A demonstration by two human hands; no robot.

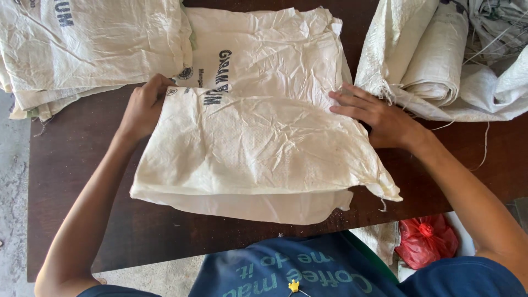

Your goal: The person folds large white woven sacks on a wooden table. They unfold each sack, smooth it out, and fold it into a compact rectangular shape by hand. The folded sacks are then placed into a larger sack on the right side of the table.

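1. The left hand (144, 104) curls over the folded sack (258, 148) at its upper left corner, fingers bent down on the fold edge and pinching the cloth.
2. The right hand (379, 118) lies flat and open on the sack's right edge, fingers spread and pointing left, pressing the layers down without gripping.
3. The sack lies folded in the middle of the table (77, 165), its near edge close to the person's shirt (297, 269).
4. It looks light, thin and limp, a woven plastic weave that creases sharply and probably slides on itself; the frayed right corner may snag. Corners and fold edges seem the best places to hold.
5. A stack of sacks (88, 49) lies beyond the sack's left corner; rolled sacks (440, 55) sit past its right edge.
6. A red bag (426, 242) lies below the table, to the sack's lower right.
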